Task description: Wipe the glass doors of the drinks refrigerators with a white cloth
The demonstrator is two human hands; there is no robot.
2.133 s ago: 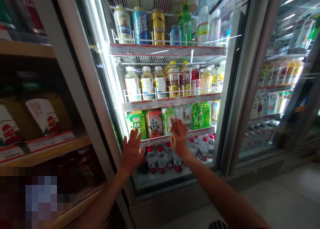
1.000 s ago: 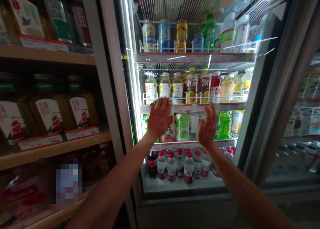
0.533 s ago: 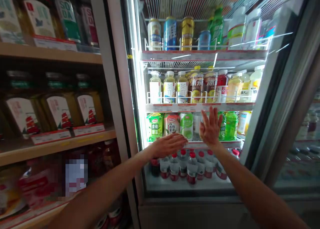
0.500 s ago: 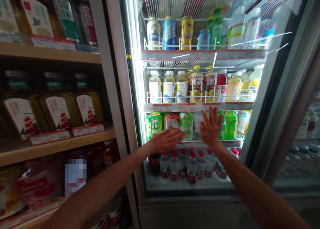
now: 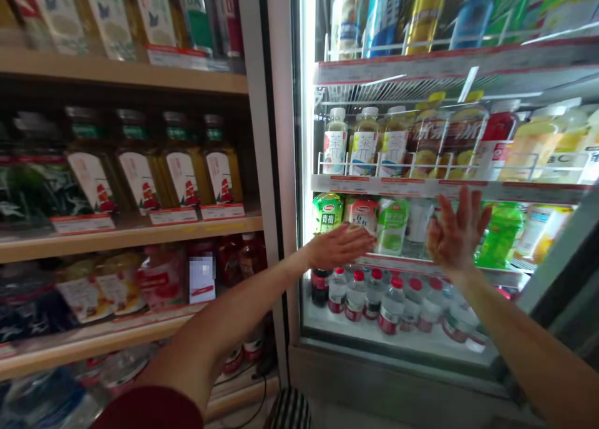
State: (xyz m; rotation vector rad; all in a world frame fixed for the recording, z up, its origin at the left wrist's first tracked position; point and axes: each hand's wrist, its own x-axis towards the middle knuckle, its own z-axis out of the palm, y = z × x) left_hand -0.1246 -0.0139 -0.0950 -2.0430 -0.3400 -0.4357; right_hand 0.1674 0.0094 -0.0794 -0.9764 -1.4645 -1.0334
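My left hand (image 5: 340, 246) stretches out flat, its fingers extended, in front of the lower drink shelf of a lit glass-door fridge. Nothing is in it. Just beyond its fingers stand a bottle with a red label (image 5: 363, 212) and a green-labelled bottle (image 5: 393, 226). My right hand (image 5: 456, 229) is raised with fingers spread, holding nothing, to the left of a bright green bottle (image 5: 503, 232). Whether either palm touches the fridge glass I cannot tell. Small red-capped water bottles (image 5: 392, 304) stand on the fridge floor below both hands.
Left of the fridge, wooden shelves (image 5: 140, 70) carry rows of amber bottles (image 5: 180, 173). A phone (image 5: 203, 279) with a lit screen leans on a lower shelf. Drink cans (image 5: 347, 23) line the upper fridge rack. A striped round object (image 5: 290, 409) is at the bottom.
The view has swung left and drawn closer, so more of the wooden shelving shows. My hands have spread further apart, both still outstretched.
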